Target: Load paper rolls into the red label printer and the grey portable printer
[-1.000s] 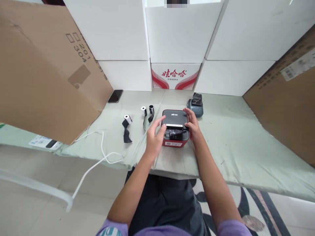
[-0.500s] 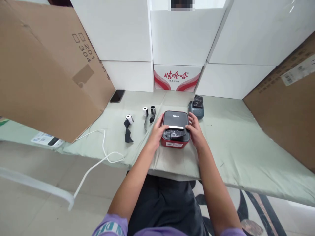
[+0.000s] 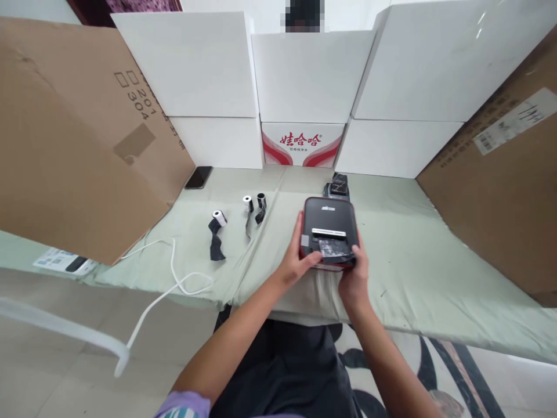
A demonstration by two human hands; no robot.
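Observation:
A small red printer with a black lid (image 3: 329, 223) is lifted and tilted toward me above the green cloth (image 3: 413, 255). My left hand (image 3: 296, 261) grips its left side, thumb on the front corner. My right hand (image 3: 354, 278) holds its front right edge from below. A strip of dark printed paper (image 3: 333, 248) sticks out of the slot. Behind it sits a smaller grey printer (image 3: 336, 188), partly hidden.
Three small paper rolls with black ribbon (image 3: 216, 223) (image 3: 248, 204) (image 3: 261, 203) lie left of the printer. A phone (image 3: 198, 177) rests near a leaning cardboard sheet (image 3: 73, 133). A white cable (image 3: 174, 278) trails off the cloth. White boxes (image 3: 304, 75) line the back.
Both hands moved from the printer's sides to a firmer grip and raised it off the cloth, tilting its front toward me; it now hides most of the grey printer.

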